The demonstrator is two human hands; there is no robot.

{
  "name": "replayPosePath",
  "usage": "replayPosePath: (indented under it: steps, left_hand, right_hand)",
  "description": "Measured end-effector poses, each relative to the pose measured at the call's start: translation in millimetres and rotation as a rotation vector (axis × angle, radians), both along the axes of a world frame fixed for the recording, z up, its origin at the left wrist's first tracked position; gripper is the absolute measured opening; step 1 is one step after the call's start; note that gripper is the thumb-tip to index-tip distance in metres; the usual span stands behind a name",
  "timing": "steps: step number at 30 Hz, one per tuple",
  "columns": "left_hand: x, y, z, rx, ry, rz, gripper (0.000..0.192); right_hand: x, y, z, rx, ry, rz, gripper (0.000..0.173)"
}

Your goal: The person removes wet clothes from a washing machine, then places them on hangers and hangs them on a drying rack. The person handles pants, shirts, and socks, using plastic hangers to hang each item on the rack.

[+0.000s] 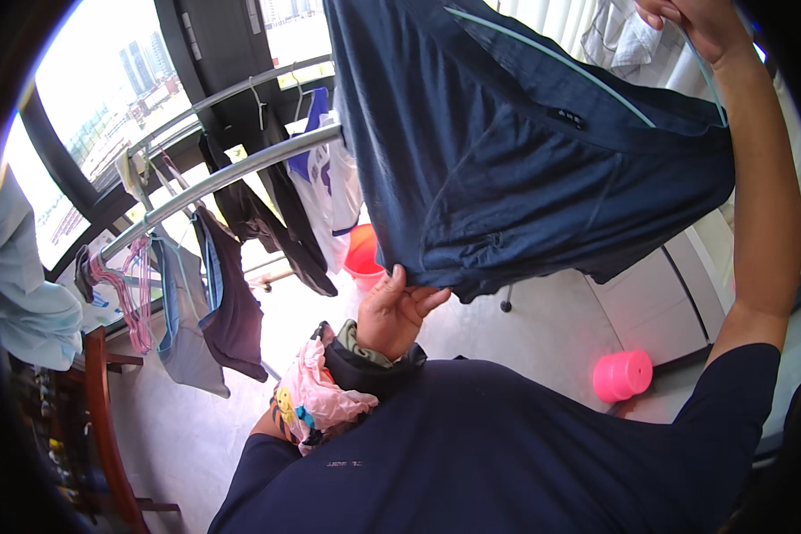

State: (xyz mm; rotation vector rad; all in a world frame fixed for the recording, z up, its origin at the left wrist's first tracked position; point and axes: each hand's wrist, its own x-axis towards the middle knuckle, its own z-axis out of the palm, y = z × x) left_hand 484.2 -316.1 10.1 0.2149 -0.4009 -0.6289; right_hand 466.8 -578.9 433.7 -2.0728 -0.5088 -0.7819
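Navy boxer briefs (527, 200) fill the upper middle of the view, hung on a pale green wire hanger (554, 63) that passes inside the waistband. High at the upper right, my right hand (691, 27) grips this hanger. The thumb of my left hand (394, 314) lies over the lower left hem of the briefs, pinching it, with the other fingers loosely curled. Over my left forearm hangs a bundle of clothes: a pink printed garment (320, 387) and a black one (367, 367), with some olive cloth near the wrist.
A metal drying rail (220, 183) crosses the left, bearing grey briefs (180, 307), dark briefs (230, 300) and pink hangers (130, 287). Black trousers (274, 227) and a white-and-purple shirt (324, 173) hang behind. A red bucket (364, 257) and a pink tub (622, 376) stand beyond.
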Motion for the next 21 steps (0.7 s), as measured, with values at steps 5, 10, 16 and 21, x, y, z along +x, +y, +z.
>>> replayPosePath:
  steps: [5, 10, 16, 21]
  left_hand:
    - [0.3, -2.8, -0.4, 0.092, -0.042, 0.031, 0.041]
    - [-0.4, -2.0, -3.5, 0.017, -0.083, -0.057, 0.032]
    - [-2.4, -3.4, -8.3, 0.074, -0.023, -0.009, 0.022]
    - [0.7, -1.2, -11.6, 0.103, -0.008, -0.019, 0.033]
  right_hand:
    - [0.0, -21.3, 14.6, 0.052, 0.211, -0.054, 0.038]
    - [-0.5, -16.1, 15.6, 0.014, 0.221, 0.004, 0.040]
    - [-12.6, 8.4, 20.8, -0.031, 0.194, 0.040, 0.042]
    - [-10.3, 8.0, 19.0, -0.079, 0.075, 0.056, 0.041]
